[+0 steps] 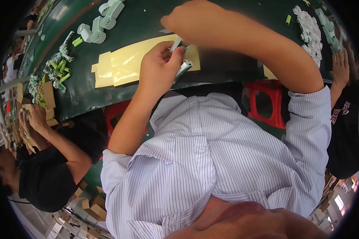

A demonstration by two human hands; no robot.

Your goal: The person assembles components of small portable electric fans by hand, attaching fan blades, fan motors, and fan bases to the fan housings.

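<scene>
My left hand [158, 65] is closed around a pale green and white plastic device part [184, 67]. One end of it juts out below my thumb, and a whitish piece [175, 44] shows above my fingers. Just beyond, my right hand [189, 18] is curled, with its fingertips turned away and mostly hidden. A small greyish-white sliver [165, 30] shows at its lower edge; whether the hand grips it, I cannot tell. Glossy yellow sheets [127, 61] lie flat on the dark green table under and beside my left hand.
Pale green round-headed housings [97, 30] stand at the far left. Nearer, assemblies with bright green cylinders [60, 69] are heaped. White parts [309, 34] lie in rows at right. Co-workers' hands [32, 119] are at left and another hand [340, 65] at right. A red stool [265, 103] stands below.
</scene>
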